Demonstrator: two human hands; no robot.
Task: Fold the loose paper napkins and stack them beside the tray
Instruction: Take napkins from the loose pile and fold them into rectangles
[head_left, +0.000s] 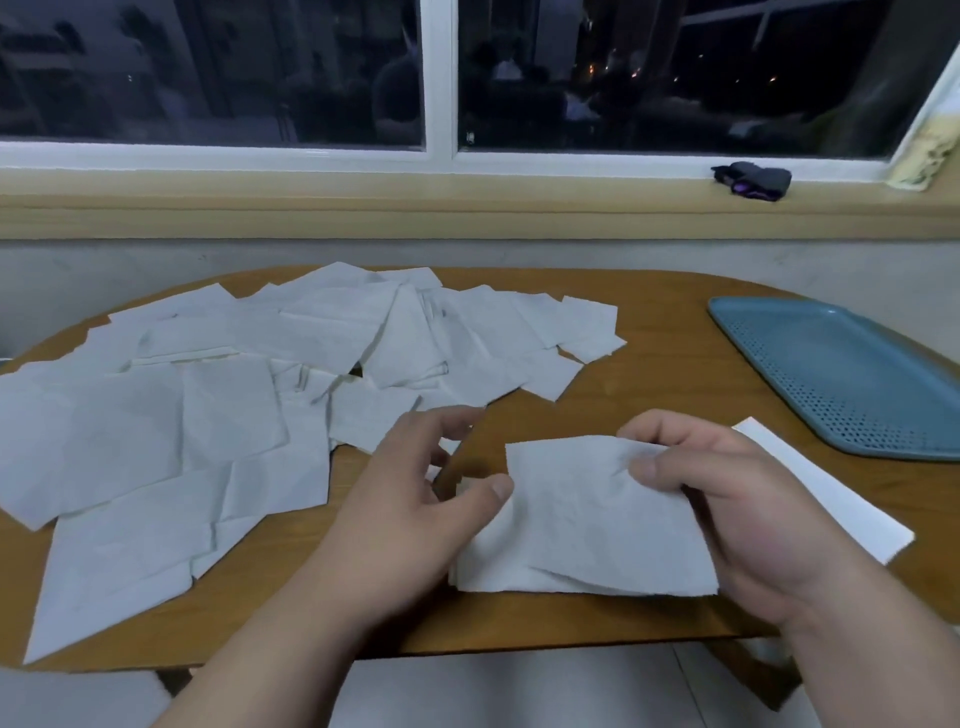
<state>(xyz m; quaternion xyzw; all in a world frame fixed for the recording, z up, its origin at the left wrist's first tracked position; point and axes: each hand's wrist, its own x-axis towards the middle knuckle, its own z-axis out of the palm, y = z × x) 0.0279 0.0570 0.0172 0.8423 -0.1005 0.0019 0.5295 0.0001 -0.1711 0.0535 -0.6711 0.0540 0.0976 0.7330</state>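
Head view, front edge: the right hand pinches a napkin by its top right, just inside the table rim.
Left hand: fingers relaxed, thumb at the napkin's left edge.
Folded strip: flat behind the right hand, near the tray.
Open wood: between tray and loose napkins.
Loose napkins: overlapping, reaching the far rim.

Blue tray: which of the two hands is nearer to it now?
Right. The right hand pinches a napkin just short of the tray, on the person's side of it; the left hand is farther left, across that napkin, beside the loose pile.
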